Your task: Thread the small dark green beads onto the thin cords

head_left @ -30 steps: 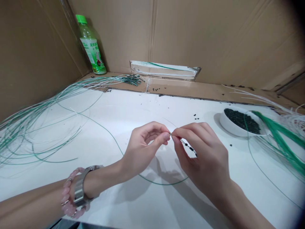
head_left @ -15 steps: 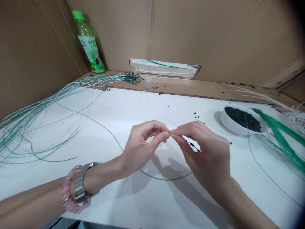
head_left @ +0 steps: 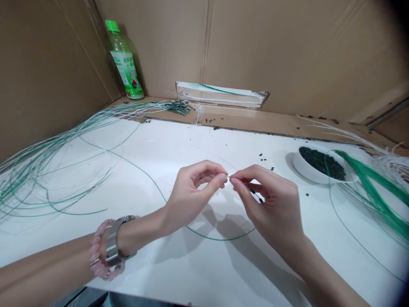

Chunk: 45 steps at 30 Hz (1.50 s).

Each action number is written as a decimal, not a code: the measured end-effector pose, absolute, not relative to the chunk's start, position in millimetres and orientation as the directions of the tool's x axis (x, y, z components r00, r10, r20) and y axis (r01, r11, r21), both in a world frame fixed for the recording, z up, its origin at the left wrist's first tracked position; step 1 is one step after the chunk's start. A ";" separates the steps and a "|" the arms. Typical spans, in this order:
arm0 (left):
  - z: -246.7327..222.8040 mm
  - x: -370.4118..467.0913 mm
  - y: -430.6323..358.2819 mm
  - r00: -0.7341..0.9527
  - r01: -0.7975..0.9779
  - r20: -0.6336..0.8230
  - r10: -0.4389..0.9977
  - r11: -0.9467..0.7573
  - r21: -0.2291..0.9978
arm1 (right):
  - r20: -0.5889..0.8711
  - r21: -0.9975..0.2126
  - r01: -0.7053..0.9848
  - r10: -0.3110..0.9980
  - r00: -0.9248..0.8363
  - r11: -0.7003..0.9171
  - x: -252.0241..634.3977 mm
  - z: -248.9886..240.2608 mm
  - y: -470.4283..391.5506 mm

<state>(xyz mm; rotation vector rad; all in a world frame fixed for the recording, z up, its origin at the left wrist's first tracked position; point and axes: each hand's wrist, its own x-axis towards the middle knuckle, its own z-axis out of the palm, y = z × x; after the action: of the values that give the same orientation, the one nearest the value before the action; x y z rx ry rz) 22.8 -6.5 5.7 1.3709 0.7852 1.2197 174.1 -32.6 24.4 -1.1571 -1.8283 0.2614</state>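
My left hand [head_left: 194,192] pinches a thin green cord between thumb and index finger, above the middle of the white table. Close beside it on the right, my right hand [head_left: 275,200] has its thumb and index finger closed on the same cord. A short green stretch shows between the fingertips. Small dark beads [head_left: 256,194] on a thin strand hang by the right palm, partly hidden by the fingers. A long green cord [head_left: 220,239] curves over the table below both hands.
A white bowl [head_left: 300,168] of dark beads stands at the right, by a green cord bundle [head_left: 377,183]. Green and white cords [head_left: 64,145] spread at the left. A green-capped bottle [head_left: 126,70] stands against the cardboard wall [head_left: 255,42]. Loose beads dot the table.
The fingertips have moved slightly apart, and a bit of green cord now shows between them. My right hand has shifted a little left. The view has moved slightly.
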 end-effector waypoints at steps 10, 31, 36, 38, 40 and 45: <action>5.4 19.3 0.0 0.247 -0.088 0.212 0.946 -0.196 0.977 | 0.531 -0.693 0.540 0.845 -0.065 0.478 170.3 17.1 -28.5; 8.2 14.1 36.5 0.416 0.301 0.289 0.862 -0.430 0.851 | 0.390 -0.836 0.396 0.919 -0.055 0.379 178.3 2.7 -4.5; 14.9 41.7 96.2 0.488 0.389 0.299 0.820 -0.511 0.766 | 0.458 -0.841 0.322 0.889 -0.007 0.435 176.0 4.7 -4.0; 14.1 65.9 114.2 0.531 0.449 0.275 0.801 -0.542 0.711 | 0.478 -0.839 0.293 0.879 -0.006 0.458 175.3 7.4 -5.5; 10.6 91.8 125.1 0.598 0.485 0.241 0.764 -0.585 0.650 | 0.496 -0.836 0.268 0.869 -0.005 0.479 175.0 10.5 -7.0; -2.6 137.8 134.8 0.724 0.492 0.180 0.666 -0.681 0.543 | 0.506 -0.841 0.236 0.862 0.021 0.488 175.3 17.4 -9.0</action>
<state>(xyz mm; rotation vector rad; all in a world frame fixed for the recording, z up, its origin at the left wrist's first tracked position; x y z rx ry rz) 137.8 134.8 -2.6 2.4631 0.8838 0.5068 175.3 -9.0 17.4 -0.9989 -1.5097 0.6399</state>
